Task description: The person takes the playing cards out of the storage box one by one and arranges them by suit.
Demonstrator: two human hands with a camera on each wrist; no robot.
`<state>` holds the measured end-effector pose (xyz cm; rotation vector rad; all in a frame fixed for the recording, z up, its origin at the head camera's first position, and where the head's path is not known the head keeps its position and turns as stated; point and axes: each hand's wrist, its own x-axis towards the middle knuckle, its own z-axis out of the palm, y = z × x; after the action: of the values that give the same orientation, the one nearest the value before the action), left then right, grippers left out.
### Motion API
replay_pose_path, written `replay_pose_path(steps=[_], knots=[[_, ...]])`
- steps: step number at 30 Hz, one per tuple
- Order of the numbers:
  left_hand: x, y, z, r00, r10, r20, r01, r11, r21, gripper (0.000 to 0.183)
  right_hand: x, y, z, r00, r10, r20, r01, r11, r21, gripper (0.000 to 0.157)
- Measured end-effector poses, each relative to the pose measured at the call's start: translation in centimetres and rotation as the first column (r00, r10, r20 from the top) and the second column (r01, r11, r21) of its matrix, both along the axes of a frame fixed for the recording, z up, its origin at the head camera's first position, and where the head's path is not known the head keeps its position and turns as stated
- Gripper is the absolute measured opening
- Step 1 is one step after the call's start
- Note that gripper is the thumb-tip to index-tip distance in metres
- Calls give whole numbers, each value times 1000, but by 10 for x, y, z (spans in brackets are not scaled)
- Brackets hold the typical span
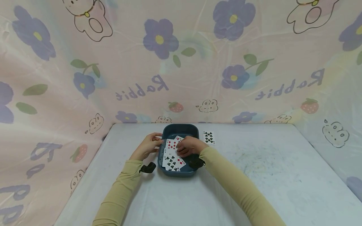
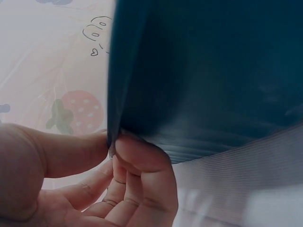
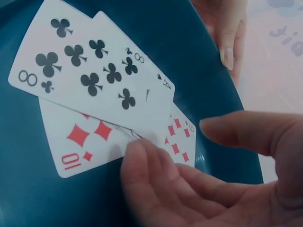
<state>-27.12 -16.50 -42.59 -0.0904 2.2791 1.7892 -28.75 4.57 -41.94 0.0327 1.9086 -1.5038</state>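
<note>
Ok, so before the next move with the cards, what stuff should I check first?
1. Left grip steadying the tub: ok, it pinches the side edge.
2. Right grip free: ok, thumb apart from the fingers, no card pinched.
3. Right fingertips clear of the cards: cannot tell, they're right by the edges.
4. Cards stacked neatly: not ok, they overlap at different angles.
5. Every card inside: not ok, one clubs card lies on the table, right of the tub.

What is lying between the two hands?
In the head view, the left side of the blue tray, then playing cards inside it, lie between the left hand and the right hand.
</note>
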Motion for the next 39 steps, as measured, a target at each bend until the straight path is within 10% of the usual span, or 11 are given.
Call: replay_pose_path(steps=[28, 39], knots=[[3, -1, -1, 1000, -8, -5, 8, 1000, 12, 39, 5, -1, -4, 976, 214, -41, -211, 975, 70, 33], [0, -1, -2, 1000, -11, -4, 11, 1000, 6, 41, 3, -1, 3, 971, 151, -188, -114, 975, 190, 20]])
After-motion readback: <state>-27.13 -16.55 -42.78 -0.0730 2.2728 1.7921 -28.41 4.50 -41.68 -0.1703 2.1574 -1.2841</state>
